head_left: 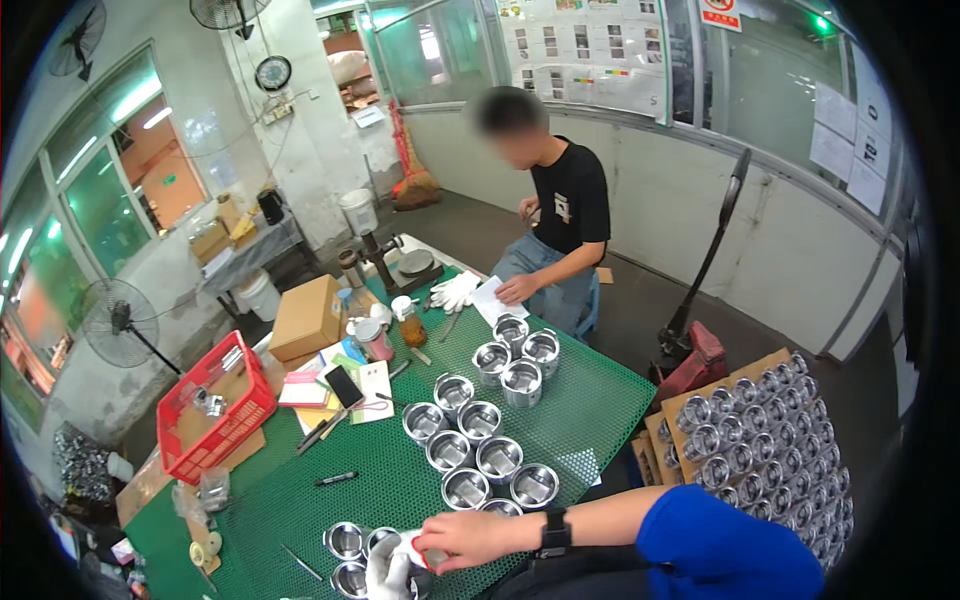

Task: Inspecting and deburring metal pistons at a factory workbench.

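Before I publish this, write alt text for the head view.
A person's white-gloved left hand and bare right hand close together among shiny metal cups on a green table; a co-worker in a black shirt sits beyond.

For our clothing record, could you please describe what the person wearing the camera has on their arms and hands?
The right arm has a bright blue sleeve ending near the elbow and a black wristwatch; the right hand is ungloved. The left hand wears a white glove; no left sleeve shows.
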Tool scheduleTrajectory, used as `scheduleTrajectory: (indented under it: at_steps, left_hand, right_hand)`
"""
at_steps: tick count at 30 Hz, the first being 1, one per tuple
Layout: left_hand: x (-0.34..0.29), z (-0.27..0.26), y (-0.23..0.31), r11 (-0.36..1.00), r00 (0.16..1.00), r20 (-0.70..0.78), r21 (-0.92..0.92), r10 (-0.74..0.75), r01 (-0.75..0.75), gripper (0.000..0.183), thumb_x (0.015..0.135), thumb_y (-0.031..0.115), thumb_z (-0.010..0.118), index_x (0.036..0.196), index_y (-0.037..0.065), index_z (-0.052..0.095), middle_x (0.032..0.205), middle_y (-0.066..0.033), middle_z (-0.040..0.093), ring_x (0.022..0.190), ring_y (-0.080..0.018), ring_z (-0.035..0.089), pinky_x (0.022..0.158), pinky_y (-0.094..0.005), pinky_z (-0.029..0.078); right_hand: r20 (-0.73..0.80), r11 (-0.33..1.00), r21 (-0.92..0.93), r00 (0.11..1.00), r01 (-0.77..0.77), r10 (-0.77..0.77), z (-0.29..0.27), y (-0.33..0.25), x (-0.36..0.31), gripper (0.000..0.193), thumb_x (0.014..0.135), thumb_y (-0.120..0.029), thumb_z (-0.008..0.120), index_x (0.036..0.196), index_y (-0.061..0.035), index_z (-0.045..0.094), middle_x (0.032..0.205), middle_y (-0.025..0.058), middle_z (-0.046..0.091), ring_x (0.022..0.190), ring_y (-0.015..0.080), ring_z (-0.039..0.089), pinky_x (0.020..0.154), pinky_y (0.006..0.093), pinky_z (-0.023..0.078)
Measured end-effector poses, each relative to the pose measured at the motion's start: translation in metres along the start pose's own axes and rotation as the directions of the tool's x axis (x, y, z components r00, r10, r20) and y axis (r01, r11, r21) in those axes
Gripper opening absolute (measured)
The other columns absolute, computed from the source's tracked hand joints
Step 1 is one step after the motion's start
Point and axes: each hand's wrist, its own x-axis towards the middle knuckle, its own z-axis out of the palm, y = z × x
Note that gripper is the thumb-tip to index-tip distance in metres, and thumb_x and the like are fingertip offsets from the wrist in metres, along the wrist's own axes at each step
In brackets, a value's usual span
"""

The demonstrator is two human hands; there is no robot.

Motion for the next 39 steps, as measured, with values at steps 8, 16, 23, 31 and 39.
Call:
scheduleTrajectory:
  at_steps: [8, 16, 23, 31, 39]
  left_hand:
    - [-0.123, -0.013, -0.071, 0.891, 0.801, -0.539, -0.453, -0.260, -0.015, 0.032, 0.095, 0.014, 0.061, 0.124, 0.004, 0.054, 0.092, -0.0076, 0.060, 0.073, -0.0146, 0.058, 0.066, -0.0303, 0.052]
    - [-0.190, 0.076, -0.035, 0.879, 0.822, -0.363, -0.360, -0.440, 0.312, 0.033, 0.101, 0.024, 0.057, 0.122, 0.000, 0.055, 0.105, -0.0093, 0.066, 0.090, -0.0128, 0.065, 0.081, -0.0284, 0.054]
    - [-0.245, 0.077, -0.093, 0.736, 0.696, -0.500, -0.675, -0.515, 0.060, 0.025, 0.100, 0.023, 0.059, 0.112, 0.002, 0.058, 0.101, -0.0087, 0.066, 0.089, -0.0151, 0.066, 0.079, -0.0314, 0.055]
    - [-0.331, 0.086, -0.161, 0.669, 0.705, -0.483, -0.743, -0.519, -0.017, 0.025, 0.097, 0.021, 0.061, 0.114, 0.003, 0.059, 0.103, -0.0041, 0.066, 0.092, -0.0106, 0.063, 0.080, -0.0268, 0.053]
    - [-0.357, 0.057, -0.127, 0.879, 0.743, -0.654, 0.429, 0.142, 0.210, 0.022, 0.092, 0.023, 0.066, 0.105, 0.006, 0.066, 0.097, -0.0155, 0.066, 0.085, -0.0299, 0.066, 0.072, -0.0396, 0.054]
  right_hand:
    - [0.024, 0.901, 0.341, 0.956, 0.269, -0.294, 0.028, 0.012, -0.041, 0.023, 0.085, -0.011, 0.062, 0.107, -0.0066, 0.063, 0.096, 0.0129, 0.060, 0.089, 0.0324, 0.061, 0.075, 0.0402, 0.053]
    - [0.247, 0.840, 0.398, 0.839, 0.368, -0.484, 0.059, -0.048, -0.060, 0.032, 0.084, -0.007, 0.063, 0.115, -0.0079, 0.063, 0.092, 0.0102, 0.060, 0.079, 0.0302, 0.065, 0.070, 0.0395, 0.055]
    - [0.419, 0.881, 0.364, 0.791, 0.303, -0.445, 0.099, -0.072, -0.075, 0.033, 0.078, -0.002, 0.065, 0.110, -0.0110, 0.060, 0.087, 0.0116, 0.056, 0.076, 0.0329, 0.060, 0.065, 0.0439, 0.051]
    - [0.603, 0.836, 0.505, 0.606, 0.214, -0.519, 0.162, -0.136, -0.096, 0.014, 0.081, 0.001, 0.064, 0.093, -0.0068, 0.062, 0.087, 0.0112, 0.056, 0.076, 0.0287, 0.061, 0.064, 0.0377, 0.050]
    - [0.720, 0.876, 0.093, 0.576, 0.473, -0.388, 0.237, -0.136, -0.074, 0.023, 0.087, -0.027, 0.060, 0.085, -0.0050, 0.065, 0.077, 0.0171, 0.067, 0.074, 0.0339, 0.069, 0.064, 0.0428, 0.056]
